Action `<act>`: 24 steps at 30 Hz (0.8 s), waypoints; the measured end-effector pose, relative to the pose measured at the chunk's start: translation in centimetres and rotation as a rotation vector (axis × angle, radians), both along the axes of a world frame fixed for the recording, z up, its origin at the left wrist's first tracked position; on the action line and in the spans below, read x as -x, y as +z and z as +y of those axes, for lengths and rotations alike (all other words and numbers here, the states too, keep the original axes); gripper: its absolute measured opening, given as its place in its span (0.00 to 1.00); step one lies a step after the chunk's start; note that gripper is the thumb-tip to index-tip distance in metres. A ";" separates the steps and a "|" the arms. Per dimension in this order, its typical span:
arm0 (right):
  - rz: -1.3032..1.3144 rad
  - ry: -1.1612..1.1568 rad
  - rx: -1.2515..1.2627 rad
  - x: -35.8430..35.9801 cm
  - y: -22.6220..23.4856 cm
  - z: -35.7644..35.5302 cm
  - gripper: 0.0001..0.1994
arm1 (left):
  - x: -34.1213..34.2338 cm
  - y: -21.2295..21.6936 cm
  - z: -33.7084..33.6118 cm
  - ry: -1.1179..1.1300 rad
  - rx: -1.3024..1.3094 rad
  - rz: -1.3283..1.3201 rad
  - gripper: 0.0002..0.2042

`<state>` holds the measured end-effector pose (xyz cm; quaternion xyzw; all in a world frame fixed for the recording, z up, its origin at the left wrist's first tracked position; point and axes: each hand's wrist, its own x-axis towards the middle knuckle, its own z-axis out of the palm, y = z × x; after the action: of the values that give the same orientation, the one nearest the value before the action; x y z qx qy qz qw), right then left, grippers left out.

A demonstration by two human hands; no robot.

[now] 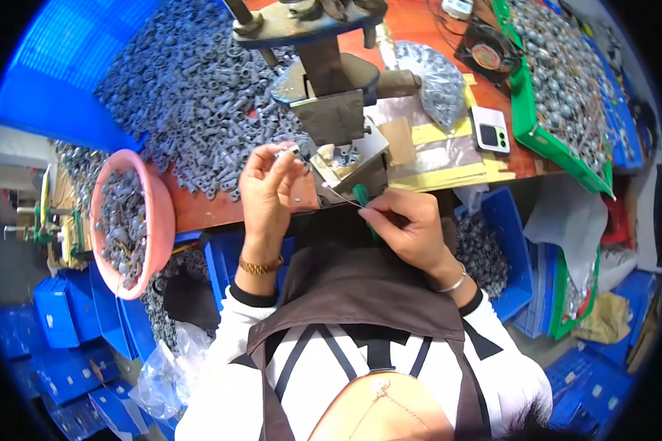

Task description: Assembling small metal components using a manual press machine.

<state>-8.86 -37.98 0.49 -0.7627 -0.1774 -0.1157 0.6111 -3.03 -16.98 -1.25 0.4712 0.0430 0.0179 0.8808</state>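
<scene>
In the head view, my worktop (213,213) is reddish-orange, bending with the lens, and bears a broad heap of dull grey tubular fittings (191,95). Around it I see a blue mesh-sided crate (51,95), a smooth pink tub (162,220) of grey parts and, to the right, a green tray (524,106) heaped with shiny rounded pieces. Blue bins (59,309) stand lower down on both sides.

Before me stands a worn metal press (327,70), its flat plate above a blocky fixture (368,151). Near it lie a clear, wrinkled bag (430,84) of grey parts and a pale phone (490,130).

My left grip (267,180) is pinched on a small pale piece (293,151), too small to make out, beside the fixture. My right grip (410,224) is closed on a thin wire (343,198), slanting up-left toward the fixture's front; I cannot tell whether they touch.
</scene>
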 end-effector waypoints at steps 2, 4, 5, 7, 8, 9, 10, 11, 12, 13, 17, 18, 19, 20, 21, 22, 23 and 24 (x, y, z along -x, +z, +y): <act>-0.036 -0.047 0.008 -0.3 0.4 1.1 0.04 | 1.4 -0.6 -0.5 -0.060 0.134 0.046 0.09; -0.118 -0.106 0.006 -0.3 0.4 2.2 0.06 | 2.1 -0.6 -0.5 -0.058 0.107 0.010 0.08; -0.117 -0.116 0.016 -0.1 0.4 2.4 0.06 | 2.5 -0.2 -0.5 -0.037 0.082 -0.008 0.08; -0.137 -0.103 0.059 0.3 0.6 2.7 0.07 | 3.0 -0.1 -0.3 -0.067 0.053 -0.079 0.09; -0.143 -0.108 0.066 0.5 0.6 2.8 0.07 | 3.5 0.1 -0.3 -0.088 0.014 -0.096 0.10; -0.135 -0.103 0.068 0.7 0.5 2.9 0.07 | 3.8 0.2 -0.3 -0.108 -0.025 -0.112 0.11; -0.128 -0.097 0.069 0.9 0.4 2.9 0.07 | 4.0 0.2 -0.1 -0.141 -0.056 -0.129 0.12; -0.132 -0.100 0.075 0.9 0.4 3.0 0.07 | 4.1 0.3 0.0 -0.144 -0.051 -0.134 0.12; -0.128 -0.097 0.095 0.9 0.3 3.1 0.07 | 4.3 0.3 0.1 -0.176 -0.081 -0.151 0.12; -0.121 -0.090 0.115 1.1 0.3 3.2 0.07 | 4.5 0.4 0.2 -0.204 -0.111 -0.164 0.12; -0.094 -0.015 0.163 1.4 1.2 3.2 0.06 | 4.5 0.3 0.2 -0.376 0.149 -0.147 0.13; -0.076 -0.007 0.161 1.5 1.2 3.4 0.05 | 4.8 0.3 -0.2 -0.365 0.129 -0.121 0.12; -0.065 0.002 0.162 1.2 1.3 3.4 0.05 | 5.0 0.4 -0.7 -0.333 -0.011 -0.155 0.11; -0.071 0.008 0.165 1.2 1.1 3.3 0.05 | 5.3 0.5 -1.2 -0.297 -0.151 -0.187 0.11; -0.055 -0.040 0.153 1.3 0.7 3.2 0.04 | 5.5 0.4 -1.3 -0.257 -0.235 -0.226 0.10; -0.044 -0.093 0.137 1.4 0.3 3.0 0.04 | 5.5 0.1 -1.4 -0.224 -0.126 -0.196 0.10; -0.037 -0.112 0.106 1.5 0.0 2.8 0.04 | 5.5 -0.2 -1.3 -0.192 -0.017 -0.166 0.10; -0.048 -0.110 0.106 1.5 0.0 2.7 0.04 | 5.4 0.0 -0.9 -0.217 0.090 -0.110 0.10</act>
<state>-10.35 -35.30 0.48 -0.7995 -0.1555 -0.1580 0.5583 -8.42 -17.92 -1.26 0.4314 -0.0561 -0.0535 0.8988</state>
